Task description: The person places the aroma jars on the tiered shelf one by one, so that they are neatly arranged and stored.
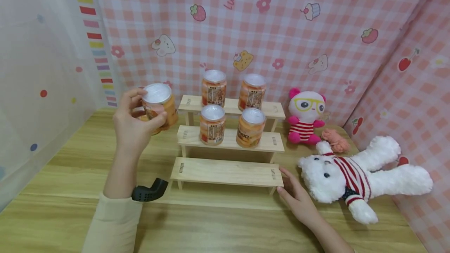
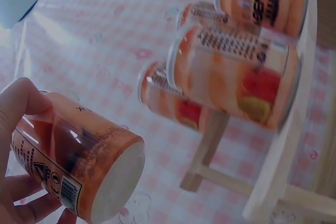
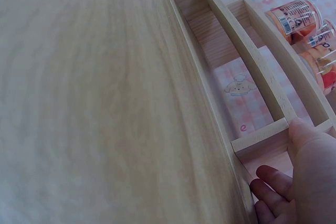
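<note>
My left hand (image 1: 135, 126) holds an orange can (image 1: 172, 108) with a silver lid, raised left of a three-step wooden stand (image 1: 225, 171). In the left wrist view the held can (image 2: 79, 150) tilts, its pale base and barcode showing; thumb and fingers wrap its sides. My right hand (image 1: 297, 198) grips the right end of the lowest step, its thumb at the front corner. The right wrist view shows the curled fingers (image 3: 275, 182) beside that end. Two matching cans (image 1: 213, 89) stand upright on the top step, and two more cans (image 1: 212, 126) on the middle step. The lowest step is bare.
Right of the stand sit a pink panda plush (image 1: 305, 116) and a coil of peach yarn (image 1: 335, 140). A white teddy bear (image 1: 355, 179) in a striped top lies near my right hand. Checked cloth (image 1: 225, 30) hangs behind the wood-grain table (image 1: 211, 229).
</note>
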`<state>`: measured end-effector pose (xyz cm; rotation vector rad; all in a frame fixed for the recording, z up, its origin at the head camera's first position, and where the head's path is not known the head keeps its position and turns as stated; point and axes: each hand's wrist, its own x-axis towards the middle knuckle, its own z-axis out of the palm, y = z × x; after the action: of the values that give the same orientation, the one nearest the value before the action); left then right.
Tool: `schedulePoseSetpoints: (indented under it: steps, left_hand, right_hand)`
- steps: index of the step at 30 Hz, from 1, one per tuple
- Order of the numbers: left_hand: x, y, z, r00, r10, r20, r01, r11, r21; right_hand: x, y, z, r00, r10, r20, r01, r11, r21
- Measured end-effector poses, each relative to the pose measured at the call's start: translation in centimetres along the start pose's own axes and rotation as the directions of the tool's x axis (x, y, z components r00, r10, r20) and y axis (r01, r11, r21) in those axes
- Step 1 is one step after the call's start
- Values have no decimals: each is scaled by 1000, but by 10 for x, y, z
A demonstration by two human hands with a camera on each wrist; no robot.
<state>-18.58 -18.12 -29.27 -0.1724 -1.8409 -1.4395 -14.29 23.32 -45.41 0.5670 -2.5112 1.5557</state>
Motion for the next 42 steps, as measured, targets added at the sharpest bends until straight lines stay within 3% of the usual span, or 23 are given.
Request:
schedulePoseSetpoints:
  steps: [7, 13, 17, 22, 29, 36, 42]
  left_hand:
    - [-11, 22, 9, 994, 73, 83, -63, 990, -127]
    - [-21, 32, 22, 983, 61, 172, -26, 979, -202]
    - [-28, 37, 31, 972, 22, 233, 31, 975, -220]
    - [-38, 42, 41, 950, -45, 309, 116, 970, -213]
    - [-52, 41, 58, 924, 29, 382, 65, 971, -231]
    - [-65, 41, 71, 875, -20, 483, 153, 959, -238]
    - [-75, 39, 82, 860, -4, 509, 142, 962, -233]
  right_hand:
    - [0, 0, 0, 1000, -6, 2, 6, 1000, 6]
    - [0, 2, 0, 1000, 8, 0, -8, 1000, 6]
    - [0, 3, 1, 1000, 10, 3, -10, 1000, 11]
    - [0, 2, 0, 1000, 1, 7, -1, 1000, 3]
    - [0, 1, 0, 1000, 8, 6, -8, 1000, -9]
    - [0, 0, 0, 1000, 17, 5, -17, 1000, -12]
    - [0, 0, 0, 1000, 15, 3, -15, 1000, -9]
